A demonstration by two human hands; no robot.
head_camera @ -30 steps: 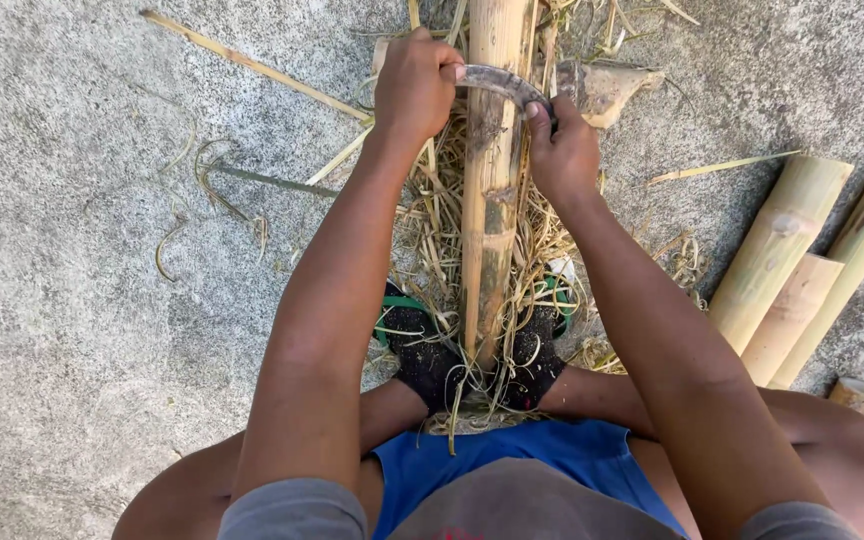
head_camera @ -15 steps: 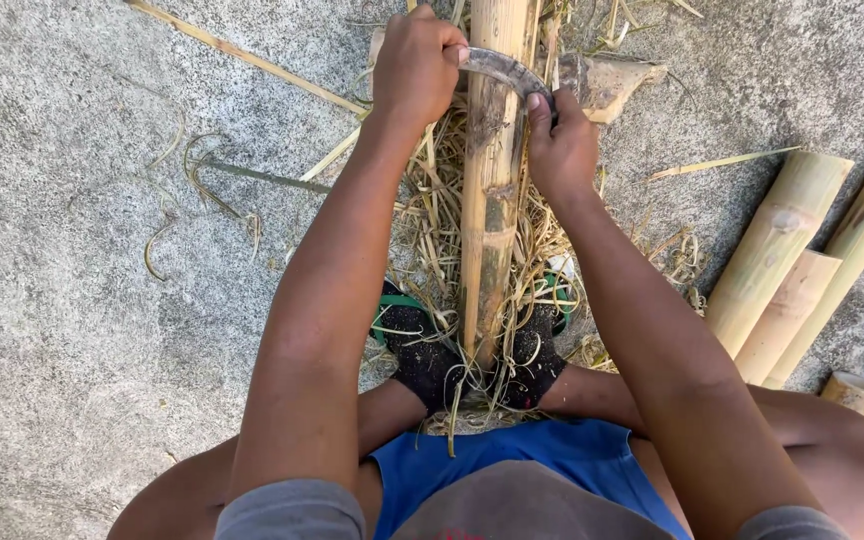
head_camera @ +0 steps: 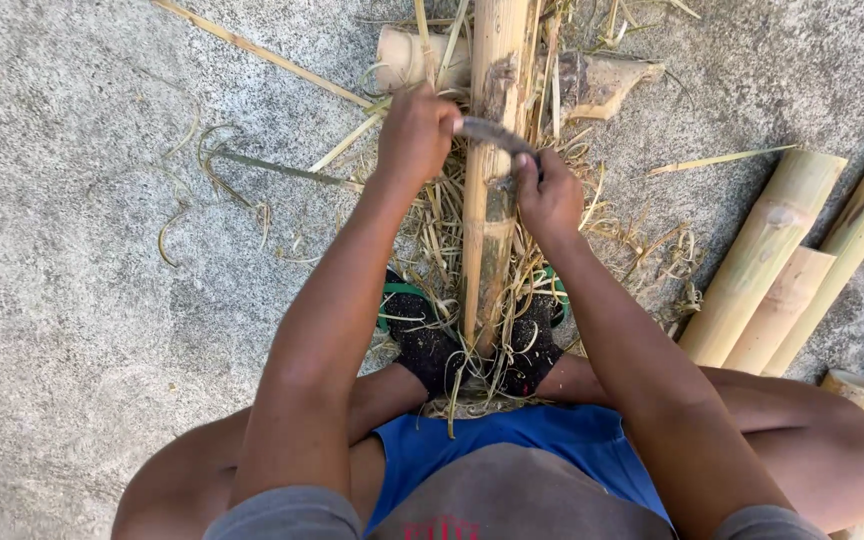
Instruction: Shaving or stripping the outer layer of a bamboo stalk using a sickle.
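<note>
A long bamboo pole lies lengthwise in front of me, its near end pinned between my two feet in black socks. A curved dark blade lies across the pole. My left hand grips the blade's left end and my right hand grips its right end, one on each side of the pole. Pale shavings are heaped under and around the pole.
Cut bamboo lengths lie stacked at the right. Short bamboo offcuts and a split piece sit beyond my hands. A thin strip and curled peelings lie on the rough concrete ground at left.
Both hands have drawn the blade along the pole toward my body, so they now sit lower in view and more of the pole and the offcuts beyond them shows.
</note>
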